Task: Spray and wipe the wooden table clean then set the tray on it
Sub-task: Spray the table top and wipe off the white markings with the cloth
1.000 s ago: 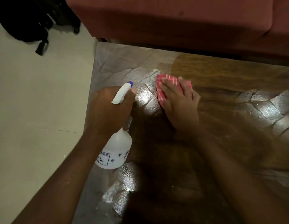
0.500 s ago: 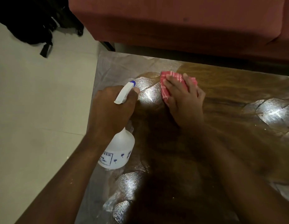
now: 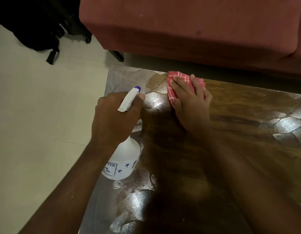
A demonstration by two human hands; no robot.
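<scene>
Left hand (image 3: 116,115) grips the neck of a white translucent plastic spray bottle with a blue nozzle tip (image 3: 124,159) over the left edge of the glossy brown wooden table (image 3: 247,115), nozzle aimed at its far-left corner. Next, a folded red-and-white checked cloth (image 3: 178,81) lies on the table near the far edge, with the right hand (image 3: 191,105) pressing it, fingers flat, gripping nothing. Tray not in view. Risks: a long stroke pushes the cloth off the far edge; a loosened grip drops the bottle beside the table.

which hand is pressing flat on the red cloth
The right hand, fingers spread flat on the red cloth; the left hand grips the spray bottle.
</scene>
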